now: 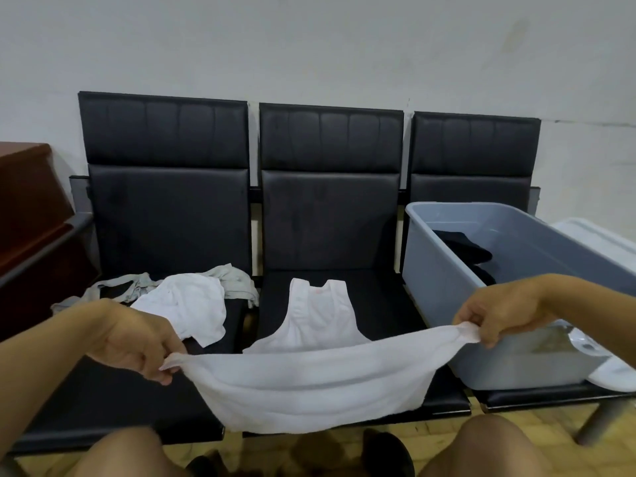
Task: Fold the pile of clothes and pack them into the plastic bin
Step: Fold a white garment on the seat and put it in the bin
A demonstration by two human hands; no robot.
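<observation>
Head view: my left hand [137, 342] and right hand [495, 316] each pinch one end of the white tank top [309, 383], stretched over the middle seat's [389, 304] front edge. The plastic bin [444, 290] sits on the right seat, dark clothes [464, 249] inside, with a loose pile [186, 297] on the left seat

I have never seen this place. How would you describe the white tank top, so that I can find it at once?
Look at the row of three black seats against the wall. The tank top lies on the middle seat, its hem held up by the left hand and right hand. Unlike the crumpled white garment on the left seat, it lies spread out, shoulder straps pointing to the backrest.
</observation>
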